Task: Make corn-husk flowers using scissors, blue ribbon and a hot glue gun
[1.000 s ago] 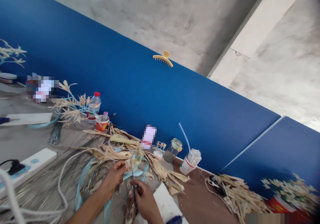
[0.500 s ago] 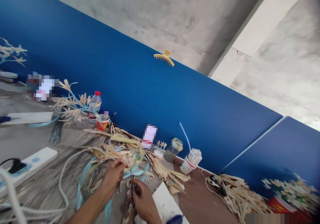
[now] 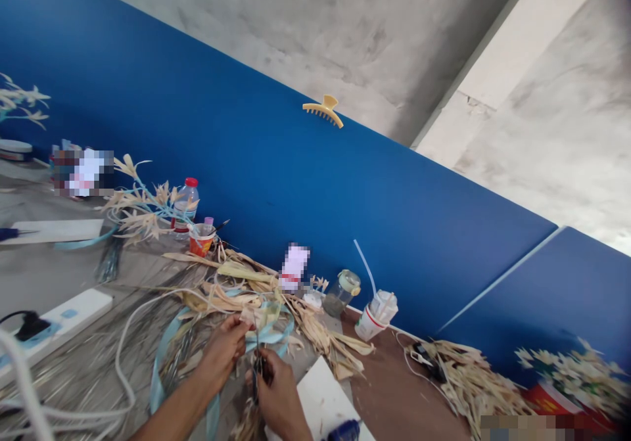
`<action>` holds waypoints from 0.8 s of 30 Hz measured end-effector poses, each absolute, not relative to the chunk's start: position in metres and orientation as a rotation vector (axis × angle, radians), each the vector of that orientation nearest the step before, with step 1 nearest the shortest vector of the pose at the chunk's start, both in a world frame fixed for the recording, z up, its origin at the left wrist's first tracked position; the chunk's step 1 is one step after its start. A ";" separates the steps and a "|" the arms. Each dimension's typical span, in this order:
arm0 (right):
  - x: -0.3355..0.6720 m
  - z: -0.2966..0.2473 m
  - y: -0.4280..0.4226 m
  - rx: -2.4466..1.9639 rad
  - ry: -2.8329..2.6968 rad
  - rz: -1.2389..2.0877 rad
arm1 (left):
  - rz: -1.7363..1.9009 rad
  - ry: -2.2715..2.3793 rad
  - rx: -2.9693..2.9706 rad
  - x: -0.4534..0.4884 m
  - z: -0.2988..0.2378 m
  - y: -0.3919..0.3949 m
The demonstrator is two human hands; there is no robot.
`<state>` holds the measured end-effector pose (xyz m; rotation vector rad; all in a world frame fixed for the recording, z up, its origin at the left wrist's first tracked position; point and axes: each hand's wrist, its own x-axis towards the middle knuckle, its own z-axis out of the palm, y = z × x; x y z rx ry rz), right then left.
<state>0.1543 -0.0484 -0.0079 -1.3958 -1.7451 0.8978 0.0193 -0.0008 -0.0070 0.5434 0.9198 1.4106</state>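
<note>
Between the fingertips of my left hand (image 3: 223,350) is a small pale piece of dried husk (image 3: 248,315). My right hand (image 3: 280,392) is closed round the dark handles of scissors (image 3: 257,362). The blades point up at the lower edge of the husk piece; whether they touch it is too small to tell. Just beyond both hands, dried husks (image 3: 256,275) lie in a loose heap. Light blue ribbon (image 3: 167,346) curls beside my left forearm. A white board (image 3: 323,395) with a dark blue tool (image 3: 346,430) on it sits right of my right hand.
A white power strip (image 3: 73,316) and cable (image 3: 123,362) lie at left. Along the blue partition (image 3: 276,165) stand a red-capped bottle (image 3: 187,198), a paper cup (image 3: 200,244), a phone (image 3: 294,267), a jar (image 3: 342,293) and a white cup (image 3: 371,321). More husks (image 3: 473,378) lie at right.
My right hand and the scissors have shifted slightly left and the blades stand more upright. My left hand keeps the husk piece in nearly the same place.
</note>
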 end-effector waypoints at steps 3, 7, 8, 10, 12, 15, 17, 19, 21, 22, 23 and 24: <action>0.154 -0.009 -0.048 -1.405 -1.742 0.871 | 1.425 0.915 0.524 0.021 -0.005 -0.002; 0.154 -0.009 -0.048 -1.370 -1.744 0.856 | 1.434 0.915 0.499 0.022 -0.003 -0.004; 0.154 -0.009 -0.048 -1.365 -1.747 0.858 | 1.432 0.915 0.499 0.022 -0.002 -0.004; 0.154 -0.011 -0.048 -1.367 -1.748 0.855 | 1.425 0.909 0.507 0.021 -0.002 -0.005; 0.155 -0.013 -0.047 -1.376 -1.741 0.844 | 1.418 0.901 0.514 0.021 -0.002 -0.005; 0.156 -0.016 -0.047 -1.393 -1.743 0.841 | 1.423 0.904 0.511 0.021 -0.001 -0.005; 0.156 -0.016 -0.047 -1.403 -1.751 0.847 | 1.431 0.917 0.498 0.020 -0.001 -0.005; 0.156 -0.015 -0.047 -1.408 -1.759 0.855 | 1.430 0.922 0.496 0.021 -0.001 -0.005; 0.155 -0.014 -0.047 -1.403 -1.761 0.862 | 1.422 0.920 0.506 0.020 -0.002 -0.005; 0.155 -0.013 -0.047 -1.398 -1.759 0.862 | 1.421 0.919 0.510 0.020 -0.002 -0.005; 0.155 -0.013 -0.048 -1.392 -1.757 0.860 | 1.420 0.919 0.512 0.020 -0.003 -0.004; 0.155 -0.013 -0.048 -1.388 -1.755 0.857 | 1.418 0.919 0.513 0.020 -0.003 -0.004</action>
